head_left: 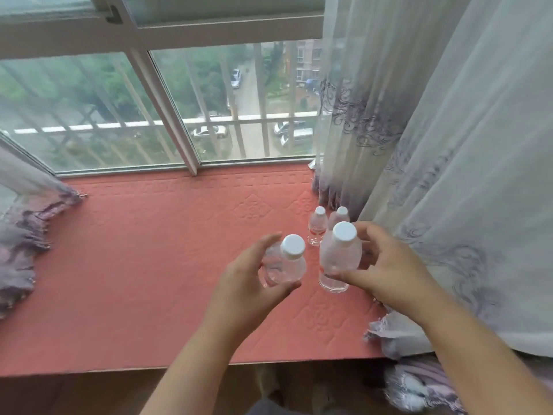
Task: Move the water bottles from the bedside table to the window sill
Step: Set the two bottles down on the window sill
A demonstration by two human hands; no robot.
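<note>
Head view: window sill (143, 265) under sheer curtain (449, 175). Left hand (254, 283) grips one bottle (284, 265); right hand (386, 265) grips another bottle (339, 256). Two standing bottles (317, 224) lie just beyond the right hand's. No labels legible.

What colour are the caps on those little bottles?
White, on all four bottles; clearest in the head view on the right-hand bottle's cap.

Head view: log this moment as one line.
left hand grips bottle | right hand grips bottle | two bottles on sill mat
</note>
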